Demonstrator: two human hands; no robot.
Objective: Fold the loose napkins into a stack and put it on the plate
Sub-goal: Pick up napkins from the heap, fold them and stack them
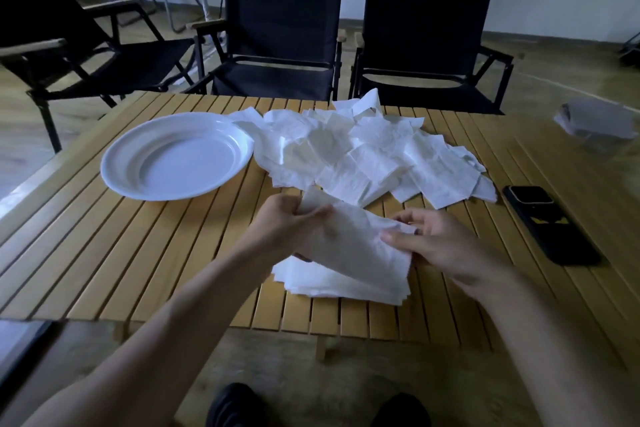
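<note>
From the head camera, your left hand (280,218) has its fingers curled round the upper left edge of a white napkin (349,239), with the thumb pressed onto the paper. Your right hand (440,239) pinches the napkin's right edge between the thumb and the fingers; the other fingers lie loosely curled beside it. The sheet hangs slack between the two hands, creased and partly doubled over.

Just under the held napkin, a stack of folded napkins (332,282) lies flat on the slatted wooden counter (138,253), near its front edge. The loose napkins (363,152) lie in a crumpled, overlapping heap at the far middle of the counter. The heap's left edge reaches the rim of the white plate (131,180); whether it touches the rim you cannot tell. The plate stands to the left with nothing on it, well apart from the stack.

To your right a dark phone (550,222) lies face down on the counter. Its case bears two yellow marks, but no writing can be read. Beyond the counter stand two black folding chairs (280,21). Each has a small tan patch high on the backrest, too small to read. A blurred clear container (595,125) sits at the far right corner.
</note>
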